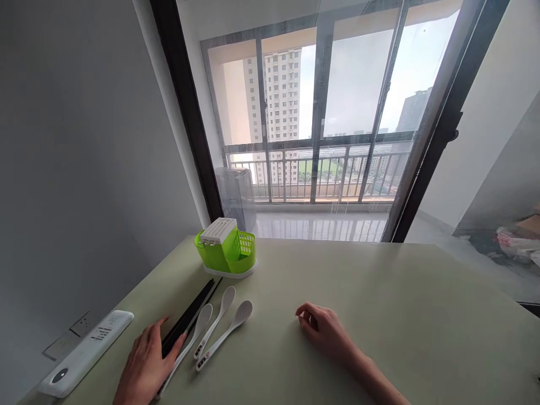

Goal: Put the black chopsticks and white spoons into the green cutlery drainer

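My left hand (pixel 145 363) is at the near end of a bundle of black chopsticks (pixel 189 315), thumb and forefinger spread apart on either side. The chopsticks lie on the table, their near ends hidden by the hand. One chopstick lies slightly apart on the right of the bundle. Three white spoons lie beside them: a left spoon (pixel 204 318) with its handle running down past my thumb, a middle spoon (pixel 228 299) and a right spoon (pixel 243 313). Loosely curled, my right hand (pixel 319 325) rests on the table with nothing visible in it.
A green utensil holder (pixel 228 250) with a white slotted top and white base stands at the table's far left. A white power strip (pixel 90 351) lies along the left edge by the wall. Behind the pale green table (pixel 358 281) is a glass sliding door.
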{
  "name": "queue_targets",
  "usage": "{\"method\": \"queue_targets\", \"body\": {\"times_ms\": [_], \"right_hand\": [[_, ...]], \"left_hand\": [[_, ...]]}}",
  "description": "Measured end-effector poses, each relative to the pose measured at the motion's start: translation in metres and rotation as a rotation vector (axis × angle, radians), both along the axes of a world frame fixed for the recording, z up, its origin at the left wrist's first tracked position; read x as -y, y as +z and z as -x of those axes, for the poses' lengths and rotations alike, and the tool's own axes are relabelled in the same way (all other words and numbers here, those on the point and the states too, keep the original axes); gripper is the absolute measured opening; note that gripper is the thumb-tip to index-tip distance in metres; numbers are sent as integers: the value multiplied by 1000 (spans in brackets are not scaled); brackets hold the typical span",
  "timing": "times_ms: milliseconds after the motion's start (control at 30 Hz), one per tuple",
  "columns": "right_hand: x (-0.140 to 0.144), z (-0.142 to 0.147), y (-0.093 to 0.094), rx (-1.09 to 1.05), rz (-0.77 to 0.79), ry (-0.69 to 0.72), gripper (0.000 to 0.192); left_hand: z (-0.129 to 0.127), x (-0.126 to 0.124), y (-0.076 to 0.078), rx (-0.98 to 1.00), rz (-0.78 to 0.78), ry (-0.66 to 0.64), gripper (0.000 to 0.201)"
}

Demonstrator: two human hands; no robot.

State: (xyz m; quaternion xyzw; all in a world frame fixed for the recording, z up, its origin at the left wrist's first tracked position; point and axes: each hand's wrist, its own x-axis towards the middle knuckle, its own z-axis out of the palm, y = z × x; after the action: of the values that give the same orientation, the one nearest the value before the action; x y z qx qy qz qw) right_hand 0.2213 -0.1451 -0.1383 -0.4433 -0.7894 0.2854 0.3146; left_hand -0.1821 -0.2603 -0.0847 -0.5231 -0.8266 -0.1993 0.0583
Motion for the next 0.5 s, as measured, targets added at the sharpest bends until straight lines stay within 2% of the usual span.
{"method": "queue_targets", "body": {"times_ms": [233, 500], "right_hand": [[1, -1, -2, 5, 3, -5, 26], [2, -1, -1, -7, 20, -3, 28]], "left_hand": [[-4, -5, 15, 58, 43, -29, 60], [1, -12, 17, 28, 103, -114, 56]]}}
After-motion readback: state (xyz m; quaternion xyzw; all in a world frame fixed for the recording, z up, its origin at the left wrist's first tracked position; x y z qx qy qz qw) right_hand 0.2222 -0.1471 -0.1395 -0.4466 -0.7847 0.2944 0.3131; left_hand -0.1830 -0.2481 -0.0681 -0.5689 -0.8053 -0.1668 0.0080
